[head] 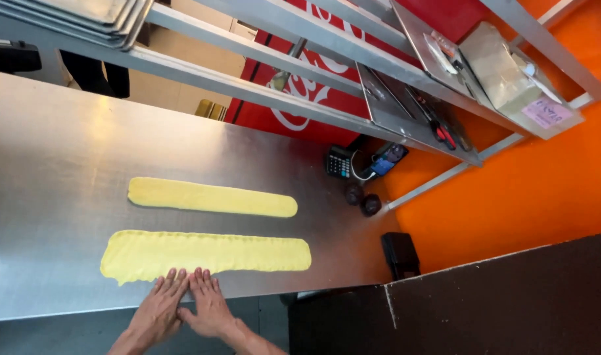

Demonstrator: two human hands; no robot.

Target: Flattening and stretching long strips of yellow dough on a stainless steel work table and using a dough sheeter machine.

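Dough strips lie across a steel tabletop, two of them, long, flat and yellow, running side by side and well apart. The near dough strip is the wider one, with a ragged left end; the far dough strip is narrower and smoother. Both hands rest at the near strip's lower edge, left of its middle. The left hand lies flat, fingers spread, fingertips touching the dough. The right hand sits just beside it, also flat and open, thumbs nearly meeting. Neither grip pinches anything; both palms press down on the tabletop and the dough edge.

To the right, past the strips, a calculator and two dark round things sit near the tabletop's far end, under a metal shelf by an orange wall.

Risk, as I judge it: the dough looks thin, so uneven pressing from the two hands could tear it or leave it thinner at one spot. It may also stick to the steel and stretch if lifted.
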